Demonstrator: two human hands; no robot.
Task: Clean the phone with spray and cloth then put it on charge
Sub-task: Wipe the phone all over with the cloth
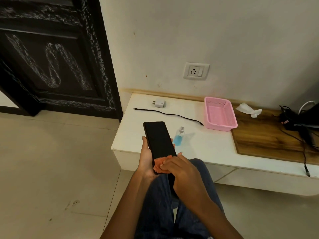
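Far left: dark carved door (pixel 51 62), pale tiled floor (pixel 51 161) below. Left hand (pixel 146 156) cupped under the phone (pixel 158 142), thumb along its left edge and fingertips curled round the right edge, grasping it screen-up over denim-clad knees (pixel 160 204), far end tilted away toward the tabletop (pixel 198 144). Right hand (pixel 181 171) curled over an orange cloth (pixel 161 163), pressing it onto the near end of the dark screen. Behind the phone, on the white tabletop: white charger plug (pixel 159 102) near the far edge, black cable (pixel 169 115) lying loose just in front of it, neither joined to the other. Just right of the phone, small spray bottle (pixel 178 136) with blue liquid, upright. On the wall above, white socket (pixel 196 71) with switch. Further right, pink plastic basket (pixel 220 113), its near right corner overlapping a wooden board (pixel 267 135). Crumpled white tissue (pixel 248 109) at the board's far edge. Far right: tangle of black cords (pixel 293 121), one cord trailing over the near edge of the tabletop.
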